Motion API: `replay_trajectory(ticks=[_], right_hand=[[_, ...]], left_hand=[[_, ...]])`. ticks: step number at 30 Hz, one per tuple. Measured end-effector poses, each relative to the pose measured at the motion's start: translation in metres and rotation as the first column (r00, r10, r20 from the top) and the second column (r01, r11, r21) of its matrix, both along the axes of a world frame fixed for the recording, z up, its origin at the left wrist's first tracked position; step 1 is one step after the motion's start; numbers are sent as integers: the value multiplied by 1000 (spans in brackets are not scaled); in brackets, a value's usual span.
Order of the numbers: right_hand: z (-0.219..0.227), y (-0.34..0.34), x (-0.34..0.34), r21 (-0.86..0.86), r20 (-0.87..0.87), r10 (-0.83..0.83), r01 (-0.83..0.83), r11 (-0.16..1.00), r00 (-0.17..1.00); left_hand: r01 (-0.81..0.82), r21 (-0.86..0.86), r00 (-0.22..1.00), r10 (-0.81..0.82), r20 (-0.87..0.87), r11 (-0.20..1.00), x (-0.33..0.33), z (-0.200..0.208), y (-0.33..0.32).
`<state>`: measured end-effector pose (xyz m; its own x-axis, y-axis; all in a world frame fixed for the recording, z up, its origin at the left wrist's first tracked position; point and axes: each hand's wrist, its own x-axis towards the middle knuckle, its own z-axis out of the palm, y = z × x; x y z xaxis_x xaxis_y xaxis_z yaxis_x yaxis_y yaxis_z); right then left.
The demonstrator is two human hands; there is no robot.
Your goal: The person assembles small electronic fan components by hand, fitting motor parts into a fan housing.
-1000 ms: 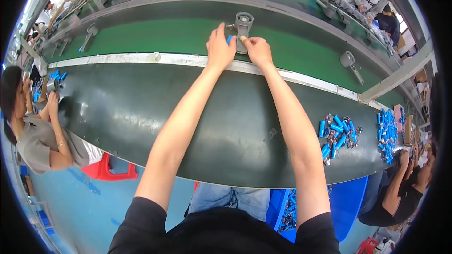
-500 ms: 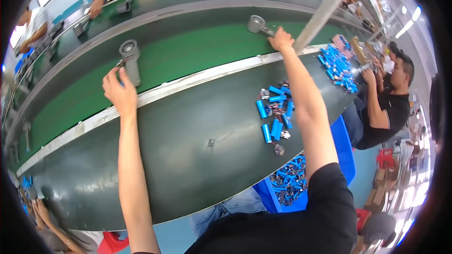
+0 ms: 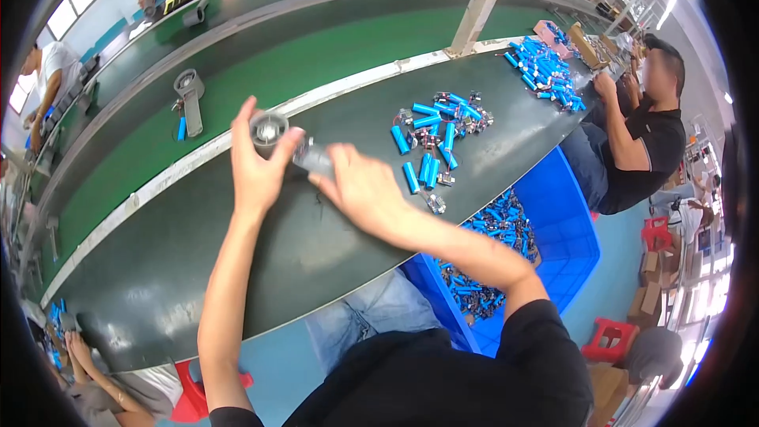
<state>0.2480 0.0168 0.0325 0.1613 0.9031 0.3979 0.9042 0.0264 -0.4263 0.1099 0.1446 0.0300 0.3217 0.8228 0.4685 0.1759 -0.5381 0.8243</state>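
Over the dark near tabletop I hold a grey plastic housing with a round, ring-shaped head and a straight handle. My left hand is closed around the round head, thumb on one side and fingers on the other. The handle end is gripped by my right hand, whose fingers partly hide it. Right of my hands lies a loose group of blue cylindrical cells with small circuit boards and wires. A similar grey housing rests on the green belt, with a blue cell beside its handle.
A white rail separates the tabletop from the green conveyor belt. A slanted post rises from it. Farther right is a bigger pile of blue cells. A blue bin stands below the near edge. Co-workers sit right and lower left.
My right hand has brought a grey housing from the belt to the near tabletop. My left hand has left the other housing and a blue cell on the belt and taken the brought one's head.
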Motion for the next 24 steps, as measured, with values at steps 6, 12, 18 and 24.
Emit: replay_trajectory(ticks=[6,12,18,24], right_hand=[[15,-45,29,-33,-329,-77,70,997,941],[3,-43,178,117,257,-594,585,802,762],[12,-44,180,56,153,-585,584,810,796],[68,-47,167,206,-241,-435,484,851,867]], left_hand=[[176,-203,983,-163,82,963,-28,-9,-37],[305,-88,951,-308,-18,948,-36,-18,-38],[284,-86,957,-288,-34,955,-40,-20,-40],[280,-70,957,-284,-56,957,-40,-15,-41]])
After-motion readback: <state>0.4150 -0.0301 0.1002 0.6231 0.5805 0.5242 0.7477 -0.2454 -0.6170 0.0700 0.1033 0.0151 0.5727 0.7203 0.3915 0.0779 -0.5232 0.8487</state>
